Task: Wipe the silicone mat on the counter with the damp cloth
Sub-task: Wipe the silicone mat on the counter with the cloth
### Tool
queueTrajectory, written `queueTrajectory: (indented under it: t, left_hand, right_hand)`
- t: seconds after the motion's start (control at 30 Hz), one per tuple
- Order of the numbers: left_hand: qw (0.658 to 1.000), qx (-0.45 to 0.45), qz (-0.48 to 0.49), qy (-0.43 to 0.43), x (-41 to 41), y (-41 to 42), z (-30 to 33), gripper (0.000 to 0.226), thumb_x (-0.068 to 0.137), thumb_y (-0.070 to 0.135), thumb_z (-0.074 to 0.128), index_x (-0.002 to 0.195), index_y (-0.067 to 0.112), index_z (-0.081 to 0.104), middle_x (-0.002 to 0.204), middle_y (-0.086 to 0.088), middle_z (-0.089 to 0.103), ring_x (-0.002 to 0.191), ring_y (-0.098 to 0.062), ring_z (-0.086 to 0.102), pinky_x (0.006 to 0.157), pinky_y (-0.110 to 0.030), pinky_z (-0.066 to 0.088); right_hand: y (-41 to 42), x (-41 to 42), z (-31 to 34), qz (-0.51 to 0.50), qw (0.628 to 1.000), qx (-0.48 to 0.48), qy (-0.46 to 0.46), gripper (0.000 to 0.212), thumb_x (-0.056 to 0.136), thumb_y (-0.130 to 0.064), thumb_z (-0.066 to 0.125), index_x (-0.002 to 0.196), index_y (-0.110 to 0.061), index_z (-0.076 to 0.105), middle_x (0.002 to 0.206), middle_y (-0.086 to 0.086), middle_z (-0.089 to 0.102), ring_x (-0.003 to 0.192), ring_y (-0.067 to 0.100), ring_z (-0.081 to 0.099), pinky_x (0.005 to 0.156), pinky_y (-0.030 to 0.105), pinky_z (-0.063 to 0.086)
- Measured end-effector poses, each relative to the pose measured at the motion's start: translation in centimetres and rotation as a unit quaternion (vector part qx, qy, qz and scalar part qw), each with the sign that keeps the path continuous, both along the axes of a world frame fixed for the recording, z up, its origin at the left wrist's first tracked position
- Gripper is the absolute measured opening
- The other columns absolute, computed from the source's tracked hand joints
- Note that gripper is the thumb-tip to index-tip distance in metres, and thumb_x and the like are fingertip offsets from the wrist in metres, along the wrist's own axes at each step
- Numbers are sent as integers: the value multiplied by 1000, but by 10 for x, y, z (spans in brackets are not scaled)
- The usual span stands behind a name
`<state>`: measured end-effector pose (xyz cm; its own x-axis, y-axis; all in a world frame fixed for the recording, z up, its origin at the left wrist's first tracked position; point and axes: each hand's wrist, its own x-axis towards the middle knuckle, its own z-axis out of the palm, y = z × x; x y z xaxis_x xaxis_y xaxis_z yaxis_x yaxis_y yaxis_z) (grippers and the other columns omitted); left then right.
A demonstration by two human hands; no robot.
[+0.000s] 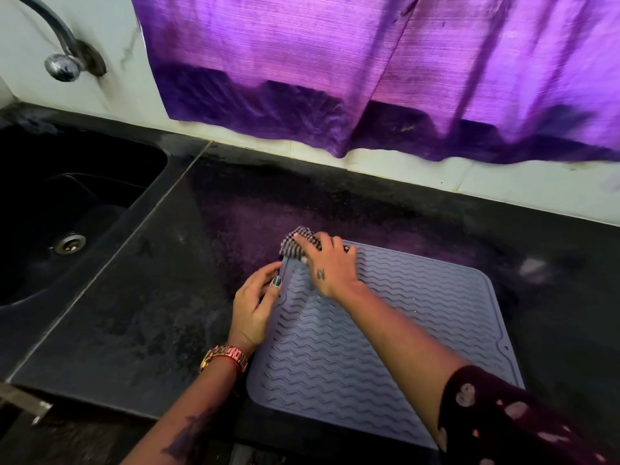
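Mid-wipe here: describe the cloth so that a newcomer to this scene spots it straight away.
Start at the black counter right of the sink, where a grey wavy-ribbed silicone mat lies. At the mat's far left corner, the right hand presses on a small bunched cloth. Its dark-and-white check sets it apart from the plain mat.

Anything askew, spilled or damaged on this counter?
Nothing spilled or damaged shows. The silicone mat lies skewed to the counter edge, its near corner overhanging the front. The left hand holds its far-left edge while the right hand presses the checked cloth there.
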<state>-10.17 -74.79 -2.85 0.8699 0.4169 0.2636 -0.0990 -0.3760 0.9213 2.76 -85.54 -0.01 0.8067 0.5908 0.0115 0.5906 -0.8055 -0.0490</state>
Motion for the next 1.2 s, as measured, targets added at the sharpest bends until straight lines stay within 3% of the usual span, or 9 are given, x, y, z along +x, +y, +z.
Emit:
queueTrajectory:
  t: [0.2, 0.3, 0.43, 0.57, 0.7, 0.9, 1.07, 1.2]
  left_hand:
    - [1000, 8, 0, 1, 0, 1, -1, 56, 85, 46, 40, 121, 8, 59, 117, -4, 63, 95, 10, 58, 80, -5, 41]
    - [1000, 7, 5, 3, 0, 2, -2, 56, 85, 48, 40, 120, 9, 60, 115, -3, 63, 95, 8, 59, 79, -5, 41]
    - [1000, 2, 7, 3, 0, 4, -5, 54, 86, 48, 41, 120, 12, 61, 115, -2, 64, 95, 3, 61, 81, -10, 44]
    - [1000, 8, 7, 3, 1, 3, -5, 53, 85, 47, 41, 118, 11, 62, 114, -2, 64, 94, 4, 60, 80, -8, 43]
    - [1000, 20, 11, 3, 2, 4, -7, 53, 85, 48, 41, 117, 11, 62, 113, -1, 65, 93, 2, 61, 83, -15, 45]
    - [999, 33, 8, 3, 2, 5, -7, 54, 86, 48, 41, 117, 11, 63, 114, 0, 65, 98, 1, 59, 84, -12, 43]
    - [999, 43, 11, 4, 2, 4, -7, 54, 86, 50, 40, 117, 13, 63, 114, 1, 65, 101, -4, 59, 84, -11, 43]
    - [999, 53, 6, 9, 2, 3, -6, 56, 86, 50, 39, 117, 11, 63, 113, 0, 65, 101, -8, 59, 83, -6, 40]
  right_hand:
    - [-2, 13, 7, 28, 998, -28, 49, 51, 99, -35, 36, 145, -40, 15, 147, 7, 26, 129, 31, 29, 103, 54, 25]
    - [-3, 10, 9, -25, 1000, 0, 12, 53, 96, -25, 45, 143, -38, 24, 140, 8, 36, 124, 29, 35, 100, 51, 28]
    - [-14, 1, -5, -44, 999, -32, -3, 56, 98, -27, 40, 145, -41, 14, 144, 10, 29, 126, 33, 31, 101, 54, 27]
    - [-14, 15, 11, -42, 998, -10, 42, 49, 99, -29, 37, 144, -39, 22, 139, 10, 33, 123, 32, 34, 101, 54, 27]
    - [-37, 4, -1, -91, 996, 7, -5, 47, 101, -29, 32, 145, -39, 21, 141, 11, 33, 124, 31, 34, 103, 53, 26]
    - [-42, 23, 13, -62, 995, -3, 74, 46, 100, -34, 33, 143, -44, 23, 141, 8, 32, 124, 31, 34, 103, 53, 27]
    - [-82, 10, -1, -119, 993, -12, -1, 45, 100, -37, 29, 144, -41, 22, 144, 8, 33, 127, 30, 32, 104, 52, 24]
    - [-86, 23, 6, -94, 993, -19, 62, 45, 100, -39, 31, 143, -45, 21, 144, 6, 31, 126, 30, 33, 102, 50, 28]
